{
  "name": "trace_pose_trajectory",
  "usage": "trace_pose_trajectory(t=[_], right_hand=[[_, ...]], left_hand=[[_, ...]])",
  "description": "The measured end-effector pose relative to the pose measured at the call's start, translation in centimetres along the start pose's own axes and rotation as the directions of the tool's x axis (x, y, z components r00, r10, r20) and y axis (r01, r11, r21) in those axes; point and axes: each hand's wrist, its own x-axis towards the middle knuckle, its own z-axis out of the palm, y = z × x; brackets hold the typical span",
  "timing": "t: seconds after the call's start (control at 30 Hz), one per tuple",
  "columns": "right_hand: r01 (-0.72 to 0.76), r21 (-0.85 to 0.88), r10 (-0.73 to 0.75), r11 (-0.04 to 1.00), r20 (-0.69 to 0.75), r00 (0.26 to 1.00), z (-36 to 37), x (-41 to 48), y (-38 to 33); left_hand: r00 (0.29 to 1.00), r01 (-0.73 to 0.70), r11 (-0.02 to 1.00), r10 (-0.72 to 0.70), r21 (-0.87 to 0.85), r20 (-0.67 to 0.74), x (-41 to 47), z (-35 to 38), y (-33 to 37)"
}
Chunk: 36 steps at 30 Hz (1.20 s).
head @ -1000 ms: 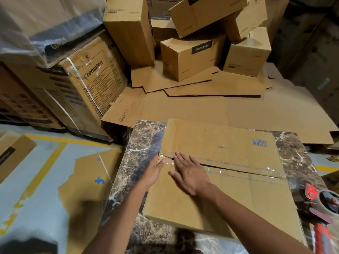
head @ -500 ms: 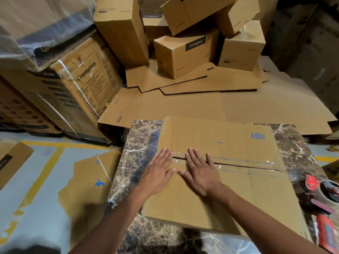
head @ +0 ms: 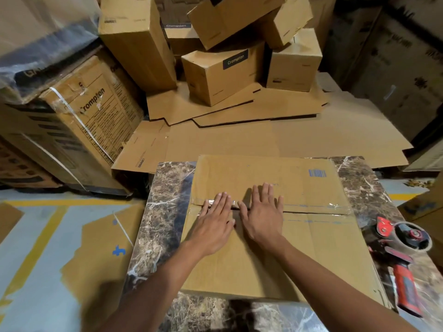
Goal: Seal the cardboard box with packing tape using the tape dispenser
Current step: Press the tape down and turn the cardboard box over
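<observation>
**Both palms flat on the taped seam**

Your cardboard box [head: 275, 250] lies flat on the marble tabletop [head: 165, 212], filling most of it between the left and right edges; its 2 top flaps meet in a seam that runs left to right, and a strip of clear packing tape [head: 318, 208] glints along that seam toward the right edge. Your left hand [head: 213, 226] is spread open, fingers together and extended, palm down on the box with the fingertips across the left end of the seam; it grips nothing. Your right hand [head: 262, 216] sits just beside it, also open and flat, fingers fanned past the seam onto the far flap; it grips nothing either. The tape dispenser [head: 402, 255] rests on the tabletop at the right edge, just beside the box, red handle pointing toward the near right corner, tape roll toward the far side; it is well apart from both hands. Beyond the far edge, flattened cardboard sheets [head: 239, 140] cover the floor, with stacked boxes [head: 223, 73] behind them.
</observation>
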Motion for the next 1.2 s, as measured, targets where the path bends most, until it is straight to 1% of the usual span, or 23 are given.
trace_pose_trajectory(t=[0.07,0.13,0.2,0.27,0.37,0.43,0.53,0.6,0.63,0.7,0.83,0.9,0.97,1.0,1.03,1.1,1.13,1.2], right_hand=[[-0.106,-0.026,0.106,0.994,-0.021,0.994,0.3,0.2,1.4],[-0.179,-0.021,0.179,0.984,0.006,0.984,0.6,0.1,2.6],[-0.179,-0.022,0.18,0.984,0.034,0.983,0.7,0.1,3.4],[-0.136,-0.019,0.137,0.991,0.051,0.989,0.5,0.0,3.9],[-0.076,0.004,0.076,0.997,0.013,0.997,0.1,-0.4,4.9],[-0.008,0.026,0.009,1.0,-0.01,1.0,-0.1,-1.0,5.4],[0.195,0.063,-0.198,0.979,0.048,0.979,-0.6,-2.1,5.1],[0.315,0.065,-0.321,0.947,0.108,0.941,-0.7,-2.8,5.2],[0.351,0.066,-0.357,0.934,0.122,0.926,-0.8,-3.0,5.6],[0.374,0.087,-0.382,0.923,0.128,0.915,-1.2,-3.2,6.6],[0.364,0.072,-0.371,0.928,0.109,0.922,-2.6,-3.5,8.8],[0.332,0.036,-0.332,0.943,0.002,0.943,-3.0,-3.4,9.9],[0.222,0.038,-0.217,0.974,-0.107,0.97,-3.2,-3.2,11.2],[0.141,0.035,-0.136,0.989,-0.124,0.983,-3.2,-2.9,11.8],[0.044,0.01,-0.043,0.999,-0.11,0.993,-3.2,-2.7,12.3],[-0.142,-0.078,0.136,0.987,-0.087,0.987,-3.5,-2.3,13.6],[-0.224,-0.103,0.217,0.969,-0.079,0.973,-3.7,-2.0,14.3],[-0.365,-0.066,0.364,0.928,-0.035,0.931,-4.5,-1.7,15.6]], left_hand=[[1.0,0.008,1.0,-0.008,0.026,0.011,0.1,0.5,0.0],[1.0,0.013,1.0,-0.014,0.023,0.019,0.1,0.8,0.0],[1.0,0.015,1.0,-0.016,0.027,0.023,0.1,1.0,0.0],[0.999,0.018,0.999,-0.019,0.028,0.027,0.1,0.9,0.1],[1.0,0.01,1.0,-0.01,0.021,0.025,0.2,0.4,0.2],[0.999,-0.033,0.999,0.033,0.017,0.001,0.3,0.1,0.6],[0.992,-0.126,0.992,0.126,0.015,-0.02,0.5,0.6,1.5],[0.989,-0.14,0.99,0.14,0.003,-0.047,0.6,0.9,1.8],[0.99,-0.133,0.991,0.132,-0.011,-0.05,0.6,0.8,1.7],[0.993,-0.117,0.993,0.116,-0.023,-0.031,0.6,0.8,1.7],[0.996,-0.069,0.997,0.068,-0.031,-0.055,0.7,0.6,2.7],[0.996,-0.075,0.996,0.073,-0.042,-0.058,1.0,0.5,3.7],[0.992,-0.113,0.992,0.11,-0.054,-0.057,1.5,0.2,5.2],[0.99,-0.135,0.989,0.132,-0.06,-0.059,1.9,0.1,6.0],[0.986,-0.157,0.985,0.153,-0.065,-0.058,2.3,-0.1,6.9],[0.98,-0.194,0.978,0.19,-0.07,-0.058,3.2,-0.2,8.8],[0.976,-0.211,0.975,0.207,-0.069,-0.064,3.6,-0.3,9.7],[0.972,-0.229,0.97,0.224,-0.08,-0.067,4.4,-0.2,11.4]])
